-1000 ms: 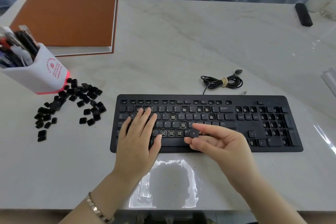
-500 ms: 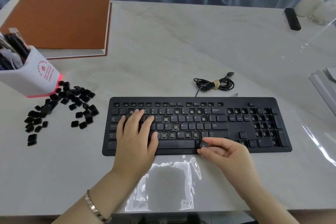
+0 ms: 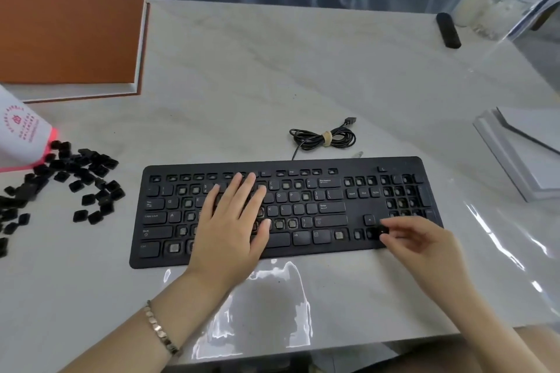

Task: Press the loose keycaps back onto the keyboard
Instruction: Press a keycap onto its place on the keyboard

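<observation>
Your right hand (image 3: 424, 241) pinches a black keycap (image 3: 382, 231) between thumb and forefinger, low over the arrow-key cluster near the front right of the keyboard (image 3: 303, 164); whether it touches a socket is unclear. Your left hand (image 3: 230, 221) lies flat, fingers straight, across the middle letter rows. Loose keycaps (image 3: 75, 179) are heaped near the table's (image 3: 303, 70) left edge, beside a white pen cup (image 3: 21, 136). A coiled cable (image 3: 324, 139) lies just behind the keyboard.
</observation>
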A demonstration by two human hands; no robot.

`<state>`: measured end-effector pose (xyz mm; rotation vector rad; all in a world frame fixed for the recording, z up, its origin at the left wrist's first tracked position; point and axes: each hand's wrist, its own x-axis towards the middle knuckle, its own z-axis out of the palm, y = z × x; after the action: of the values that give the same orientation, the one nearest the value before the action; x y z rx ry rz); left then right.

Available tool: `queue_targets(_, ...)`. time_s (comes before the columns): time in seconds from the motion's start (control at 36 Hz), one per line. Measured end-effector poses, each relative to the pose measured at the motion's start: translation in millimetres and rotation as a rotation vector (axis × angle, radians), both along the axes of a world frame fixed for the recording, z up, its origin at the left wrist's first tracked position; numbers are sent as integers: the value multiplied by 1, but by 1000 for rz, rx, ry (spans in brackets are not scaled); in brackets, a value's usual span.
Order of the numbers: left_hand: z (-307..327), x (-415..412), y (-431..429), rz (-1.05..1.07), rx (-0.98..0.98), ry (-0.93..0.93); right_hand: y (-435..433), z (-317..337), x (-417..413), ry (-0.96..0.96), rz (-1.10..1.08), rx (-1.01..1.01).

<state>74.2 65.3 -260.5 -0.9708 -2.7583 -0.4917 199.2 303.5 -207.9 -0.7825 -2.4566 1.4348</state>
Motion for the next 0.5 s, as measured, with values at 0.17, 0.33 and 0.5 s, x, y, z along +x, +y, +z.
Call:
queue_targets(0.17, 1, 1, 0, 7, -7, -7, -8, -7, -11, 15, 54, 89)
queue_targets(0.33, 1, 1, 0, 8, 9, -11, -5, -12, -12, -11, 159, 249)
queue_targets(0.5, 2, -1, -2, -7, 84, -49, 2, -20, -9, 8, 336, 451)
